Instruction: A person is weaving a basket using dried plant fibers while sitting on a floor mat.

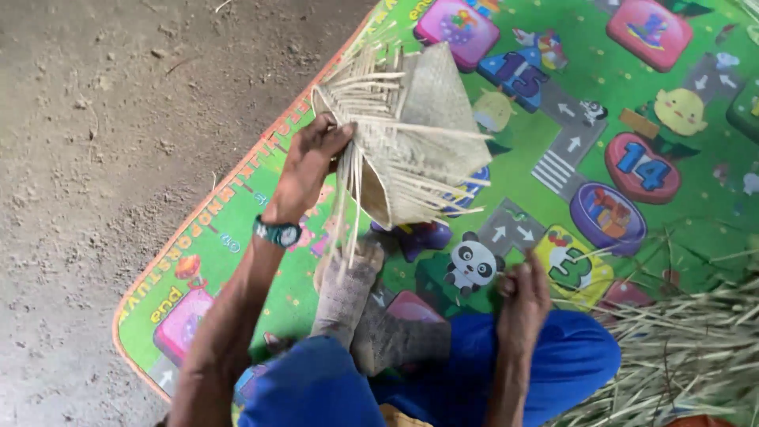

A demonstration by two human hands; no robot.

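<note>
A half-woven basket [411, 134] of pale bamboo strips stands tilted on a green play mat [585, 95], with loose strip ends sticking out all round. My left hand [308, 162] grips its left edge among the strips; a watch sits on that wrist. My right hand [522, 296] is down near my blue-trousered knee, fingers curled, pinching what looks like a thin strip. My grey-socked feet [364, 316] rest below the basket, one touching its hanging strips.
A heap of loose bamboo strips [688, 348] lies at the lower right on the mat. Bare dirt floor [118, 142] runs along the left, beyond the mat's orange border. The mat carries coloured cartoon pictures.
</note>
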